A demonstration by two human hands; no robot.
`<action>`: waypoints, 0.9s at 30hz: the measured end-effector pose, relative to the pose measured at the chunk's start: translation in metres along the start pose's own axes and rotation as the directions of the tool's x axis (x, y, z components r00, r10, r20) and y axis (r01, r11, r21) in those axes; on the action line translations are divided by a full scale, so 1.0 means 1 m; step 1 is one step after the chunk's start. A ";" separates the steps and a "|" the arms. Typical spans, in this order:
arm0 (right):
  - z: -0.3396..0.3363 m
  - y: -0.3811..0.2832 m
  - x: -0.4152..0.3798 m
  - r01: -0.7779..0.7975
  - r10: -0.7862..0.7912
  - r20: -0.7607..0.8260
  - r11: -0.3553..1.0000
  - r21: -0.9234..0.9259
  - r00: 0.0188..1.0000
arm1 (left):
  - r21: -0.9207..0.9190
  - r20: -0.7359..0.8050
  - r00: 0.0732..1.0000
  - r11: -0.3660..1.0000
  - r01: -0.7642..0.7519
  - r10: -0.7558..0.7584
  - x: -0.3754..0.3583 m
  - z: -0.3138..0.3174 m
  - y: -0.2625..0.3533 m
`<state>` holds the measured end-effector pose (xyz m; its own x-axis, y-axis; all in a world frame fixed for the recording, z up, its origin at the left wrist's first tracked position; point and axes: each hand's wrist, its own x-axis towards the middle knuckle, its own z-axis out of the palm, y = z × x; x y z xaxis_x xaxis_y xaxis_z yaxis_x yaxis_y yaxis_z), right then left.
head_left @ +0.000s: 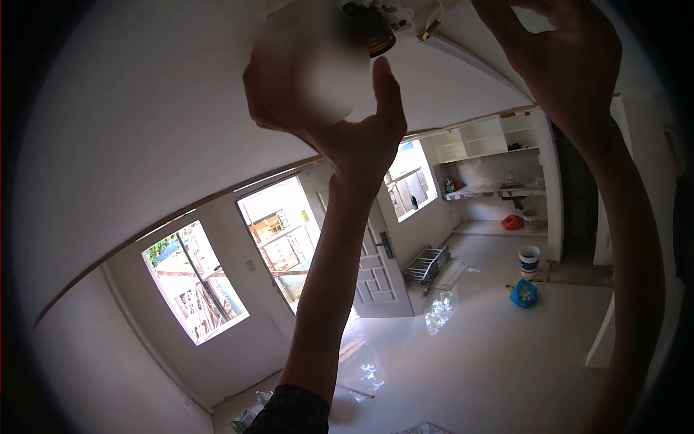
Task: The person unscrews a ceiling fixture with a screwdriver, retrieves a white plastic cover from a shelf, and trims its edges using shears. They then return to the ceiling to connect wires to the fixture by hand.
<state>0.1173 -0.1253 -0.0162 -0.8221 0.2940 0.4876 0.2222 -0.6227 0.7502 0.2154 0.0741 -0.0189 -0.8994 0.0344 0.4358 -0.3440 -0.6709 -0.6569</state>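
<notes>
My left hand [354, 137] is raised to the ceiling, fingers curled round a large, pale, rounded light bulb [329, 90] that looks blurred. Its thumb points up beside the bulb. Just above the thumb hangs a dark lamp holder [376, 36] with a brass-coloured threaded ring, and white fittings and a thin pale wire [436, 16] show next to it. My right hand [571, 65] is up at the top right, close to the ceiling; its fingertips are cut off by the frame edge, so whatever they touch is hidden.
Below, a folded ladder [427, 266] lies by the open door [379, 278]. A bucket [529, 260] and a blue plastic bag [523, 294] stand on the glossy floor. At the back are a sink counter [491, 192], wall shelves [483, 139] and a red container [512, 222].
</notes>
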 end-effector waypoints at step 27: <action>-0.003 -0.017 -0.012 -0.296 0.301 -0.041 0.950 0.100 0.953 | -0.544 0.526 0.789 0.588 0.598 -0.316 0.007 0.002 0.068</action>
<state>0.1217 -0.1204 -0.0360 -0.7378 0.0624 0.6721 0.5069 -0.6063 0.6127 0.1864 0.0278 -0.0592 -0.4591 -0.1504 0.8755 -0.8873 0.0288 -0.4603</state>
